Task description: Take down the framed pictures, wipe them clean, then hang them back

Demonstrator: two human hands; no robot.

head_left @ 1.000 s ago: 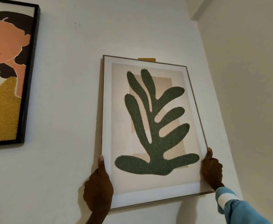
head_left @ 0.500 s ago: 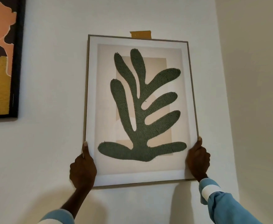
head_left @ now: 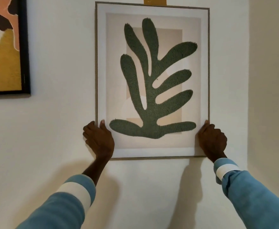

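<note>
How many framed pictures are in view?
2. The leaf picture is in the middle, held by the left hand and right hand. The portrait hangs at left, partly cut off. Others may be out of view.

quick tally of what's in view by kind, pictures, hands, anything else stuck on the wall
framed pictures: 2 (green leaf print in a thin pale frame, portrait print in a black frame)
hands: 2 (left hand, right hand, both holding the green leaf print by its lower sides)
mustard-yellow tape piece: 1
total: 5
</note>
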